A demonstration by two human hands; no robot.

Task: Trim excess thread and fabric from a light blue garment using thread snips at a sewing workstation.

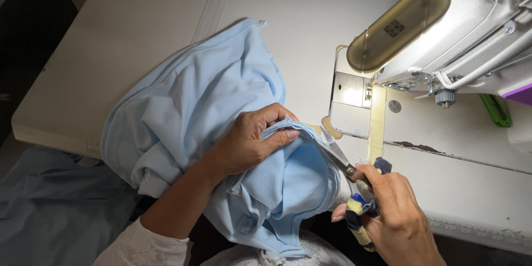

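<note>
Item: light-blue knit garment (188,105), soft, limp, light.
Your left hand (252,141) pinches its seam edge; right hand (396,216) grips scissors (338,158), blades at the edge. Hold near the cut, fabric taut.

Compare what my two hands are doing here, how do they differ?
The left hand pinches a folded edge of the light blue fabric, knuckles up, over the bundled cloth. The right hand grips scissors by their wrapped handles, blades pointing toward that pinched edge. The left sits higher and nearer the table's middle; the right is by the sewing machine. Both meet at the same seam.
</note>
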